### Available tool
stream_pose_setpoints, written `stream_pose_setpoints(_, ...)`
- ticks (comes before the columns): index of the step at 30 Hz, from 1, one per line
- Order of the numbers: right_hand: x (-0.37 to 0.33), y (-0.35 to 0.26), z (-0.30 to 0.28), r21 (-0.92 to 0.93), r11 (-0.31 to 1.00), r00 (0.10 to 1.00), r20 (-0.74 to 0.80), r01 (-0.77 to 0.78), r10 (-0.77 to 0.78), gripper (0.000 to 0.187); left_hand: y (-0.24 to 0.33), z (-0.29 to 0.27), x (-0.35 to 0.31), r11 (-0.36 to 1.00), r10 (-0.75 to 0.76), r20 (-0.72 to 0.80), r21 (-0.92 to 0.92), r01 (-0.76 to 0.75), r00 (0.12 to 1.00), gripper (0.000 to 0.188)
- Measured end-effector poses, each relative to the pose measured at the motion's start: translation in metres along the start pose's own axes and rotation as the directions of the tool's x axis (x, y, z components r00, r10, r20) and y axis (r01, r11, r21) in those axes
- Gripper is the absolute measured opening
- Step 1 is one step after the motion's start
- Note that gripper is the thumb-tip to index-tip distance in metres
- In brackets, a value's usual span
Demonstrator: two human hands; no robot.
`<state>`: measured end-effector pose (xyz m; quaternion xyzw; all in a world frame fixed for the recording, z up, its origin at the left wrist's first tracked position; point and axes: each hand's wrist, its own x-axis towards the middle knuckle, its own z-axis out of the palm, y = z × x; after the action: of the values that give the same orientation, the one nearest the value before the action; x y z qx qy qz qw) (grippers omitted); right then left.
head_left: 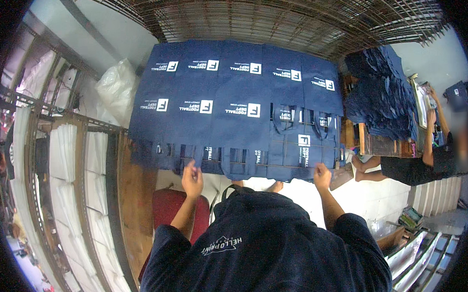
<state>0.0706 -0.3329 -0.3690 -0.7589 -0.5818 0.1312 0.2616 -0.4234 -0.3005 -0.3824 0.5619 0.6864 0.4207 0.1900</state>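
Navy fabric bags (195, 85) with white printing lie flat in overlapping rows on a wire drying rack (286, 141). Along the front, the rack's bars and more navy bags with handles (307, 153) show beneath the top ones. At the front left edge is my left hand (193, 181), slightly blurred, its fingers loosely bent and apart, with nothing visible in them. My right hand (322, 177) is closed at the front right corner of the rack; what its fingers hold, if anything, is too small to make out.
Raised wire racks (290, 8) arch over the far side. To the right, a tall pile of navy fabric (380, 95) stands beside another person (417, 164) at work. A red chair (177, 211) is by my left arm; shelves with white stacks (62, 169) line the left.
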Motion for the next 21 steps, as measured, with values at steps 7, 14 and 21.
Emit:
stream_pose_setpoints(7,-0.065,0.114,-0.049,-0.229,0.872,0.901,-0.108,-0.433,0.42,0.027,-0.024,0.013,-0.082,0.973,-0.223,0.388,0.15,0.178,0.894,0.039)
stream_pose_setpoints(14,-0.04,0.151,-0.058,-0.224,0.884,0.836,0.295,-0.411,0.464,0.034,-0.211,0.068,-0.178,0.917,-0.31,0.553,0.39,0.089,0.773,0.036)
stream_pose_setpoints(21,0.006,0.166,-0.099,-0.033,0.93,0.89,0.28,-0.367,0.361,0.033,-0.114,0.111,-0.167,0.849,-0.525,0.571,0.399,0.346,0.631,0.043)
